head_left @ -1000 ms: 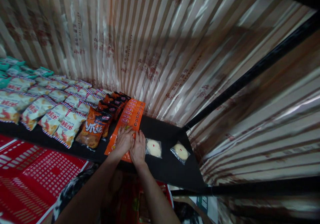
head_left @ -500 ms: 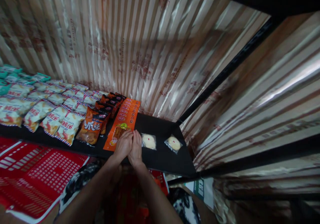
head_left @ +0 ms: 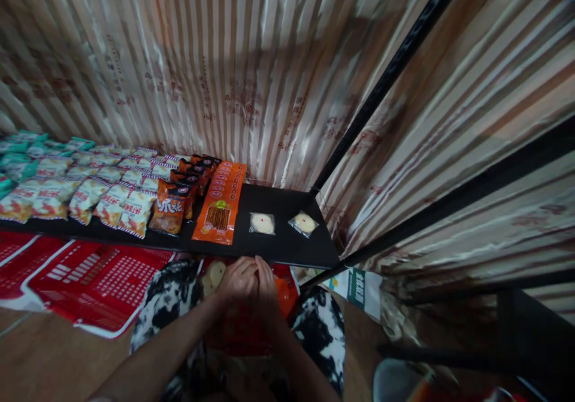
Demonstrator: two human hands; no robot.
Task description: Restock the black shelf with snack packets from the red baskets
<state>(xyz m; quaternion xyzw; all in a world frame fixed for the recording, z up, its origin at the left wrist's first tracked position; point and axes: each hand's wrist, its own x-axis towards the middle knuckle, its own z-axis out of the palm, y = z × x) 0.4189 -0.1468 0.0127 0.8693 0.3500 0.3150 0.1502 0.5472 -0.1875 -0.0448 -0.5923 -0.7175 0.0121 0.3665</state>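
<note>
My left hand (head_left: 236, 280) and my right hand (head_left: 266, 282) are pressed together below the front edge of the black shelf (head_left: 287, 247), over a red bag of packets (head_left: 251, 324) in my lap. Their fingers curl inward; anything between them is hidden. On the shelf lies a row of long orange packets (head_left: 222, 204). To its right lie two clear packets, each with a round pale cake: one (head_left: 262, 223) nearer, one (head_left: 304, 223) further right.
Left of the orange packets lie dark orange snack bags (head_left: 173, 210) and several rows of white snack bags (head_left: 90, 189). A striped shiny curtain (head_left: 224, 72) backs the shelf. A black post (head_left: 381, 84) rises at the right. Red sheets (head_left: 96, 276) lie below the shelf.
Both hands have come off the orange packets and drawn back toward me, below the shelf edge. The camera has pulled back and tilted, showing more floor.
</note>
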